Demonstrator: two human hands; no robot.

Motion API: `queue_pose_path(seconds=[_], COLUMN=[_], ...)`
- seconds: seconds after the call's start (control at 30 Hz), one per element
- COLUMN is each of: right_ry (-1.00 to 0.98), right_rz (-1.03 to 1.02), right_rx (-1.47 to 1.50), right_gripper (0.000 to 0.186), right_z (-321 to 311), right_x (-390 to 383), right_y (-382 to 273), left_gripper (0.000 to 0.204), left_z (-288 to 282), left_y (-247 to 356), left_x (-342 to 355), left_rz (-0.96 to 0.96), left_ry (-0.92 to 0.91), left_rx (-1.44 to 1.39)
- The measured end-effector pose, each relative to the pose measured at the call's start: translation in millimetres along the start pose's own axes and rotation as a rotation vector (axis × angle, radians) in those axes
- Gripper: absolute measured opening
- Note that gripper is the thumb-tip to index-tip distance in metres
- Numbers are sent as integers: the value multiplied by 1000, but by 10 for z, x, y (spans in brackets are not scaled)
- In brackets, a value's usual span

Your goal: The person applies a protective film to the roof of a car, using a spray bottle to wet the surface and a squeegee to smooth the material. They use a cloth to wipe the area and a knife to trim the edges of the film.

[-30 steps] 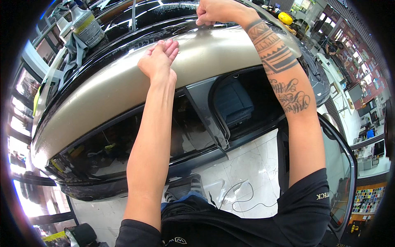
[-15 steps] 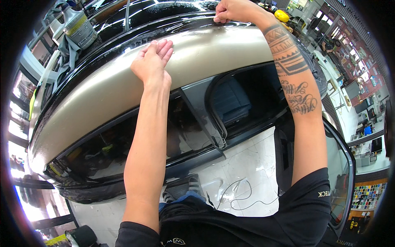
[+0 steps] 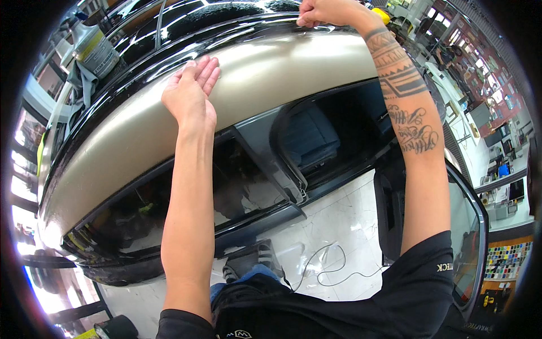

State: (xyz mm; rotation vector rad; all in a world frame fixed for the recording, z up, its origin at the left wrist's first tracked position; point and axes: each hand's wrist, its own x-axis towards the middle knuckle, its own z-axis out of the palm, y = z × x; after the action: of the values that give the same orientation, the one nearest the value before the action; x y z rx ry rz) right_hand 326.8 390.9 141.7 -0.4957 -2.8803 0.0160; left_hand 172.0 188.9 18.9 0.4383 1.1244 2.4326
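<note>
A satin champagne-coloured film (image 3: 282, 65) covers the curved side band of a black car above its windows. My left hand (image 3: 189, 93) is palm up at the film's upper border, fingers stretched out, nothing visible in it. Farther right, my right hand (image 3: 327, 12) is closed in a pinch where the film meets the glossy black roof (image 3: 237, 22). What its fingertips hold, if anything, is hidden. Both arms reach across the side windows.
A spray bottle (image 3: 93, 48) and a grey cloth (image 3: 83, 82) sit on the car at far left. Beside me at right, a car door (image 3: 474, 226) stands open. A thin cable (image 3: 333, 277) loops over the tiled floor (image 3: 322, 226). White worktables (image 3: 451, 107) stand beyond.
My left hand has slid left along the film's upper border, fingers still stretched. My right hand remains pinched at nearly the same place; the view has shifted slightly.
</note>
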Motion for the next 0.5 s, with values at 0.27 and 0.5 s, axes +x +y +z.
queue_pose_path(seconds=[0.27,0.5], right_ry=[-73,-101], right_rz=[-42,-17], right_rx=[-21,149], right_gripper=[17,17], right_z=[-9,14], right_x=[208,227], right_y=[119,142], left_gripper=[33,32], left_z=[515,817], left_y=[-274,-457], left_x=[76,-3], left_rz=[1,-201], left_ry=[1,-22], left_rx=[-252,-143])
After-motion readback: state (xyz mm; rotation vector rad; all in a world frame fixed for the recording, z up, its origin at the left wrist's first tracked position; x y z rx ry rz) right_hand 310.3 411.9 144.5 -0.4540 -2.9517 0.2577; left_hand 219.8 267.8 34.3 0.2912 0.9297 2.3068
